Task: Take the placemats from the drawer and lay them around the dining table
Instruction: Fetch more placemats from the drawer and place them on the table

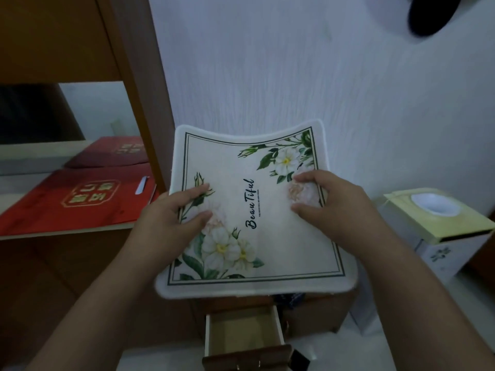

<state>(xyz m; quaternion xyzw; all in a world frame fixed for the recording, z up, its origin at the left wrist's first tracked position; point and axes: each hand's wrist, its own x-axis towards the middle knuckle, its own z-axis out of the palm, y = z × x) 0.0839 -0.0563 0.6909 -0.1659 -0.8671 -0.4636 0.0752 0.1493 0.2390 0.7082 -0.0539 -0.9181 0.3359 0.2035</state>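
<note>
While both hands, left hand [171, 218] & right hand [334, 207], grip placemat [257, 210], drawer [241, 333] open below.

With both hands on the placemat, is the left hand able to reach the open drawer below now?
Probably not yet. The left hand pinches the placemat, as does the right hand. The drawer stands open below with nothing blocking it, but the hand must let go first.

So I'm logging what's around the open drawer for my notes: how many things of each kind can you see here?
White floral fabric placemat, held by both hands: 1
Red gold-printed paper bags: 2
Open wooden drawer: 1
Pale yellow-topped white box: 1
Total: 5
</note>
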